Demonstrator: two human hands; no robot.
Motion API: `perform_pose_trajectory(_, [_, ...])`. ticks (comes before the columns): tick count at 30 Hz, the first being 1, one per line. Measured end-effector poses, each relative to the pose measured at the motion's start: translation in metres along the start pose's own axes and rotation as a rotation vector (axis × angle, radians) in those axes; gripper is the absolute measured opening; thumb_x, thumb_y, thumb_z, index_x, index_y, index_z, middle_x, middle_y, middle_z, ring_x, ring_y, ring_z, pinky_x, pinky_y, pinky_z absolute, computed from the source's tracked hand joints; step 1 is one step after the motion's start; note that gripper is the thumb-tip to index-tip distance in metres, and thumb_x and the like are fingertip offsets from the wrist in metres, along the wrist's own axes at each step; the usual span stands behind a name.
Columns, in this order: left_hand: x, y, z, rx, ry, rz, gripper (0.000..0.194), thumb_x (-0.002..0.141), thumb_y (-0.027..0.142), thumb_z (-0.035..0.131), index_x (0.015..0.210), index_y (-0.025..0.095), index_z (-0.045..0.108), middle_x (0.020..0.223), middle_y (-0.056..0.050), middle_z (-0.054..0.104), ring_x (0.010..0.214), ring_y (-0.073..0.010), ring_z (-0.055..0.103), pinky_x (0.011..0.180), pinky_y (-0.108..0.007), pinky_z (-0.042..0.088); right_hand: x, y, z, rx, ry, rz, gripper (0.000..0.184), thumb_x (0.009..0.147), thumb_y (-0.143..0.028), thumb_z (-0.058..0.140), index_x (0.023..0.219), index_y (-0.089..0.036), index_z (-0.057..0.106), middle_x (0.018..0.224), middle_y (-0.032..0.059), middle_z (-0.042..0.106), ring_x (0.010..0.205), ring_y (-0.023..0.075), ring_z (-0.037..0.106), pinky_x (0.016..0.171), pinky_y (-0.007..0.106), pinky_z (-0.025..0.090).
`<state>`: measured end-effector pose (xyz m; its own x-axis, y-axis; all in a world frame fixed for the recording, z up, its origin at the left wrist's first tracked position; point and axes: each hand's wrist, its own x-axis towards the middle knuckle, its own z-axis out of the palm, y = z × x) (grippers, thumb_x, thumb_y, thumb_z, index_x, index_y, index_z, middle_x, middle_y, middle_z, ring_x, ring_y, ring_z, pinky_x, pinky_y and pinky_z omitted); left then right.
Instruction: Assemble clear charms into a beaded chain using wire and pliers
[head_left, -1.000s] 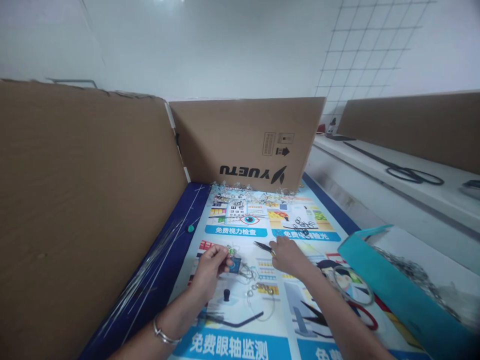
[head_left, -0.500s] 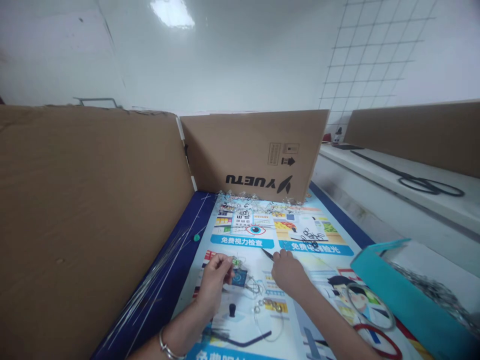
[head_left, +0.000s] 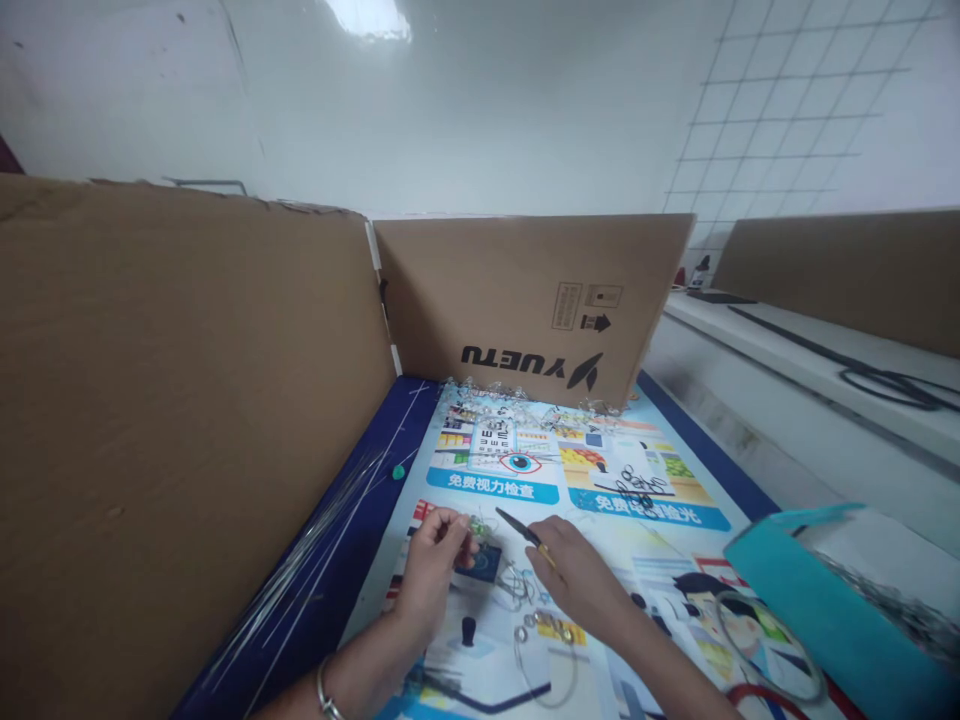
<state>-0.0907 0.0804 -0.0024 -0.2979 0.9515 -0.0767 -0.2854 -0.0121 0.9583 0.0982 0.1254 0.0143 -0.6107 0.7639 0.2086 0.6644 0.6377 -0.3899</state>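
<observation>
My left hand (head_left: 436, 565) is closed in a pinch, thumb against the forefinger, with a faint thin wire (head_left: 484, 520) at the fingertips. My fingers partly hide the wire. To its right, my right hand (head_left: 581, 578) is wrapped round what look like long-nose pliers (head_left: 517, 524), with dark pointed jaws and a bit of yellow at the grip. The tip points up and left, a short gap from my left fingertips. Between and below the hands lie thin wire loops (head_left: 519, 585) and a larger wire ring with small round pieces (head_left: 551, 632).
Cardboard panels (head_left: 187, 420) stand left and behind. Long straight wires (head_left: 300, 565) lie along the left edge near a green lump (head_left: 398, 472). Dark rings (head_left: 639, 490) and clear wire pieces (head_left: 502, 405) lie farther back. A teal box (head_left: 832, 600) of metal pieces stands right, beside a wire coil (head_left: 814, 675).
The pliers have come farther into view and nearer my left hand, their tip moving left. My right hand has turned and lowered slightly. The left hand keeps its pinch; the view has shifted a little.
</observation>
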Motion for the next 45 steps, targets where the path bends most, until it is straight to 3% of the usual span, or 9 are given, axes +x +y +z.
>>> perform_pose_trajectory(9, [-0.005, 0.005, 0.007, -0.194, 0.034, -0.054, 0.025, 0.068, 0.037, 0.064, 0.070, 0.014, 0.053, 0.064, 0.001, 0.053, 0.063, -0.0110, 0.053, 0.056, -0.021, 0.043, -0.003, -0.018, 0.018, 0.160, 0.001, -0.034, 0.017, 0.086, -0.028, 0.037, 0.092, -0.018, 0.050, 0.088, 0.0072, 0.052, 0.084, 0.0200, 0.048, 0.073, 0.033, 0.040])
perform_pose_trajectory(19, [-0.015, 0.003, 0.009, -0.205, -0.074, -0.113, 0.021, 0.072, 0.032, 0.062, 0.068, 0.014, 0.052, 0.067, 0.000, 0.055, 0.060, -0.0096, 0.053, 0.053, -0.020, 0.039, -0.002, -0.012, 0.019, 0.173, 0.004, 0.024, 0.025, 0.088, -0.034, 0.032, 0.086, -0.019, 0.052, 0.080, 0.0049, 0.055, 0.076, 0.0178, 0.051, 0.067, 0.028, 0.040])
perform_pose_trajectory(31, [-0.015, 0.003, 0.010, -0.262, -0.016, -0.119, 0.022, 0.070, 0.034, 0.064, 0.072, 0.014, 0.054, 0.070, -0.003, 0.060, 0.068, -0.0127, 0.058, 0.061, -0.023, 0.044, -0.002, -0.014, 0.022, 0.238, 0.013, 0.032, 0.026, 0.087, -0.036, 0.034, 0.085, -0.020, 0.054, 0.079, 0.0036, 0.056, 0.074, 0.0165, 0.052, 0.065, 0.026, 0.039])
perform_pose_trajectory(41, [-0.011, 0.007, 0.006, -0.131, -0.132, -0.157, 0.025, 0.075, 0.040, 0.056, 0.074, 0.015, 0.052, 0.076, -0.003, 0.058, 0.064, -0.0124, 0.056, 0.050, -0.021, 0.040, -0.002, -0.006, 0.020, 0.172, 0.054, 0.011, 0.028, 0.088, -0.037, 0.034, 0.093, -0.020, 0.056, 0.081, 0.0049, 0.059, 0.076, 0.0173, 0.056, 0.067, 0.028, 0.043])
perform_pose_trajectory(43, [-0.001, 0.016, -0.002, -0.017, -0.125, -0.110, 0.027, 0.076, 0.042, 0.053, 0.075, 0.016, 0.052, 0.075, -0.003, 0.058, 0.060, -0.0117, 0.054, 0.047, -0.020, 0.037, -0.001, -0.001, 0.021, 0.147, 0.087, 0.008, 0.030, 0.088, -0.038, 0.034, 0.095, -0.020, 0.056, 0.083, 0.0053, 0.060, 0.077, 0.0175, 0.057, 0.068, 0.028, 0.044])
perform_pose_trajectory(45, [0.014, 0.025, -0.016, 0.119, -0.094, 0.028, 0.026, 0.076, 0.042, 0.051, 0.071, 0.016, 0.052, 0.070, -0.001, 0.056, 0.057, -0.0099, 0.051, 0.048, -0.019, 0.035, -0.001, 0.004, 0.022, 0.121, 0.125, 0.006, 0.031, 0.088, -0.038, 0.034, 0.096, -0.020, 0.056, 0.084, 0.0059, 0.061, 0.078, 0.0178, 0.057, 0.069, 0.028, 0.045])
